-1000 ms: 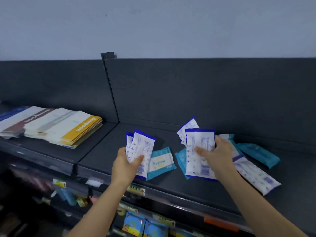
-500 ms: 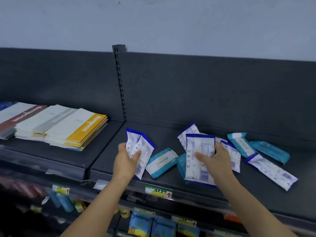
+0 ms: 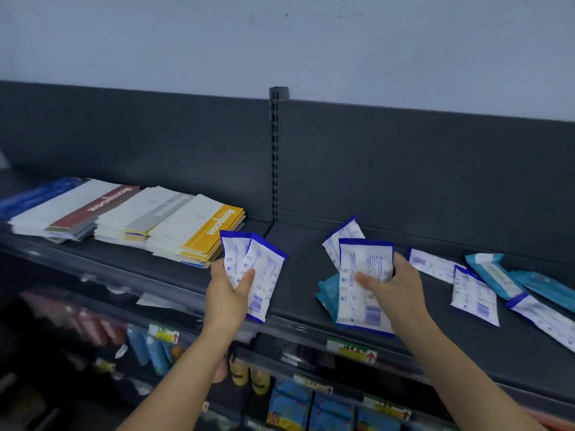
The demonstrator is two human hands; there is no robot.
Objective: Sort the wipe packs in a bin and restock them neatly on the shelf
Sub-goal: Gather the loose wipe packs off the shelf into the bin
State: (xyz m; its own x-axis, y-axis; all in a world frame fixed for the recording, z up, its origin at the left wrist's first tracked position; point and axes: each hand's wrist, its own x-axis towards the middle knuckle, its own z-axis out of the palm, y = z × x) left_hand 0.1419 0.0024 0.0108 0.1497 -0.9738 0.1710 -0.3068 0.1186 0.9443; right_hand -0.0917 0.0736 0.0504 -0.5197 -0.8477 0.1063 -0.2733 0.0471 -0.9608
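Shifted left along the shelf [image 3: 305, 253], the left hand [image 3: 225, 297] grips two white wipe packs [image 3: 261, 275] at centre frame; the right hand [image 3: 398, 290] grips another pair of packs [image 3: 364, 275] just right of centre.

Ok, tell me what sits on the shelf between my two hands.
Head view: mostly bare shelf between the left hand and right hand. Only a teal pack pokes out from behind the white packs the right hand holds.

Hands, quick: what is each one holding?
Left hand: closed, holding two blue-edged wipe packs.
Right hand: closed, holding a white wipe pack; maybe more behind.
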